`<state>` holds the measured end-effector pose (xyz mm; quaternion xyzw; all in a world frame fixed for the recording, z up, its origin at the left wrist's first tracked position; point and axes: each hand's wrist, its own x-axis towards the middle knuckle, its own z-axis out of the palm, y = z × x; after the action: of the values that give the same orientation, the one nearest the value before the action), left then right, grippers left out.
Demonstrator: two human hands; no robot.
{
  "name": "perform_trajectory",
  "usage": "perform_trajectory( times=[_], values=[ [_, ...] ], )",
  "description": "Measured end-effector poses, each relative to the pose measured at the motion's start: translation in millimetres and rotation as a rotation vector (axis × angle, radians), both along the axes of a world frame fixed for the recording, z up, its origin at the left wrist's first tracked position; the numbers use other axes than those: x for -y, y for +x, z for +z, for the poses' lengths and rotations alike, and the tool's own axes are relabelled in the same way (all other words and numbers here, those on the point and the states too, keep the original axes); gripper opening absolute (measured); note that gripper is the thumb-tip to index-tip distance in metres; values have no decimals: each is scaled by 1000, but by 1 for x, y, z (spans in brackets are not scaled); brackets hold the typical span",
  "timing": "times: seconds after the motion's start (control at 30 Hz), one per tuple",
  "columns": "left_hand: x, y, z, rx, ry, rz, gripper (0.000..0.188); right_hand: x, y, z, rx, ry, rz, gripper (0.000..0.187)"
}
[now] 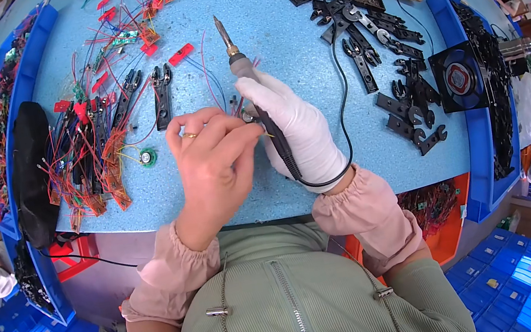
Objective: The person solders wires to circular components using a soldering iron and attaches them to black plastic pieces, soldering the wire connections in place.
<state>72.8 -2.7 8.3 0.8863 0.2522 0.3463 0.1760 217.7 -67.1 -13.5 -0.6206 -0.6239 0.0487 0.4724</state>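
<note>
Near the middle of the speckled blue table (300, 30), your right hand (304, 122), in a soft white glove, has its grip round a slim soldering iron (241, 65), the tapered metal tip pointing toward eleven o'clock. Your bare left hand (214, 152) curls beside it; whether its grip holds anything, you cannot tell. Fork-ended black plastic pieces (393, 104) lie at two o'clock, tangled thin wires (115, 164) at ten.
</note>
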Motion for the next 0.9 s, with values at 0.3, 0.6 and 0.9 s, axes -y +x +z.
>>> perform_trajectory(
  times=[0.3,0.6,0.9],
  values=[
    [5,10,3,-95,108,128,17,-2,-3,0,-173,15,20,71],
    [6,17,-5,-101,147,137,17,24,1,38,-119,44,-52,53],
    [4,20,-4,-99,97,137,16,113,-15,12,4,36,-168,33]
  ],
)
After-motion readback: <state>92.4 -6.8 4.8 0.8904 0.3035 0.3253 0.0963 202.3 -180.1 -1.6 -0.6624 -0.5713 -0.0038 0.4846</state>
